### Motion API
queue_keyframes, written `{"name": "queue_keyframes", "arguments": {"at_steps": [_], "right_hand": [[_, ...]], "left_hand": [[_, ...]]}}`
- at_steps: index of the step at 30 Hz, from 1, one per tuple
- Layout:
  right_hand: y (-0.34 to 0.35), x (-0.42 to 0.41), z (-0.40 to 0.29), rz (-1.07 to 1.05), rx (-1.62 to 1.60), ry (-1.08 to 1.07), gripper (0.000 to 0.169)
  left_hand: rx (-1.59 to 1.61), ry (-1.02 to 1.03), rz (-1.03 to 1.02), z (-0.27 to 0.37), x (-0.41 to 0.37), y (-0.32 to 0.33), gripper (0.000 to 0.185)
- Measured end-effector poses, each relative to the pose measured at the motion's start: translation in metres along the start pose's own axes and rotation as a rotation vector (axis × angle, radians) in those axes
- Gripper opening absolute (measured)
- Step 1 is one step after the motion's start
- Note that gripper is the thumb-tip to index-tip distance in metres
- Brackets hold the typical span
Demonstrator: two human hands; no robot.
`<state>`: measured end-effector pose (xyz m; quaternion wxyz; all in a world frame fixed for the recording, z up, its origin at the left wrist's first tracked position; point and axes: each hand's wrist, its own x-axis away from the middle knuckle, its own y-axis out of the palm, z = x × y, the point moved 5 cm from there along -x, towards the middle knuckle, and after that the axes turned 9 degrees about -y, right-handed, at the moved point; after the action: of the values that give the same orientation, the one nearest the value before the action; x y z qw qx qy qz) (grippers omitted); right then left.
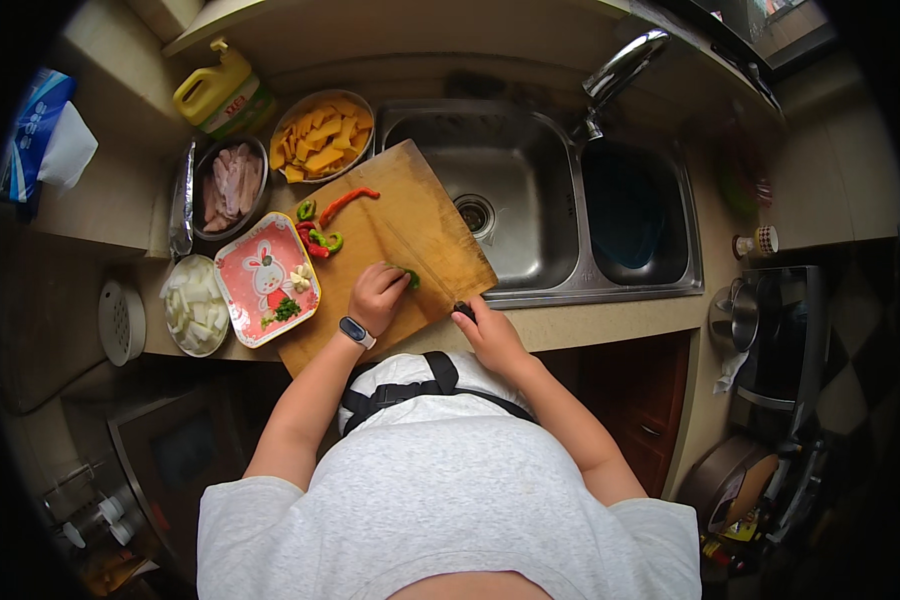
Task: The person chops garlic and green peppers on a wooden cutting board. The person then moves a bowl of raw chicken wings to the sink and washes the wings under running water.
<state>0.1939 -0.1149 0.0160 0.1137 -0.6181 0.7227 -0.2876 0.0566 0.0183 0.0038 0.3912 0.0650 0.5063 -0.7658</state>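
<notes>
On the wooden cutting board [412, 202], my left hand [377, 298] pinches a piece of green pepper [412, 279]. My right hand [487, 335] is closed around the dark handle of a knife [463, 309] at the board's near right edge; its blade is hard to make out. Red and green peppers [322, 236] lie at the board's left side, with one long red pepper [350, 202] above them. Left of these, a pink rabbit-patterned plate [247, 259] carries chopped green bits [285, 309] and peeled garlic cloves [300, 277], its edge against the board.
A double steel sink [525, 202] with a chrome faucet [630, 64] lies beyond the board. Around the left side stand bowls of orange slices [326, 139], raw meat [232, 184] and white chunks [195, 311], plus a yellow jug [221, 90]. Pans [742, 315] are at the right.
</notes>
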Motion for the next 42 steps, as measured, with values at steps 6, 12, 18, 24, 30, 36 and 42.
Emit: {"name": "queue_keyframes", "arguments": {"at_steps": [6, 12, 18, 24, 30, 36, 42], "right_hand": [[0.001, 0.008, -0.008, -0.079, 0.063, 0.038, 0.035], [0.005, 0.011, -0.016, -0.114, 0.125, 0.052, 0.037], [0.006, 0.007, -0.022, -0.115, 0.161, 0.113, 0.04], [0.002, 0.004, -0.031, -0.125, 0.132, 0.166, 0.041], [0.012, -0.003, -0.026, -0.139, 0.037, 0.222, 0.046], [0.028, -0.023, -0.007, -0.06, -0.142, 0.188, 0.05], [0.038, -0.057, 0.001, 0.055, -0.25, 0.139, 0.048]], "left_hand": [[0.029, 0.013, -0.002, -0.006, 0.007, 0.011, 0.021], [0.063, 0.022, -0.029, -0.003, 0.007, 0.007, 0.02], [0.103, 0.034, -0.061, -0.007, 0.004, 0.007, 0.02], [0.169, 0.007, -0.081, -0.009, 0.0, 0.007, 0.023], [0.208, -0.031, -0.102, -0.013, 0.001, 0.011, 0.023], [0.229, -0.042, -0.137, -0.012, 0.0, 0.01, 0.027], [0.179, -0.025, -0.163, -0.009, 0.001, 0.007, 0.034]]}}
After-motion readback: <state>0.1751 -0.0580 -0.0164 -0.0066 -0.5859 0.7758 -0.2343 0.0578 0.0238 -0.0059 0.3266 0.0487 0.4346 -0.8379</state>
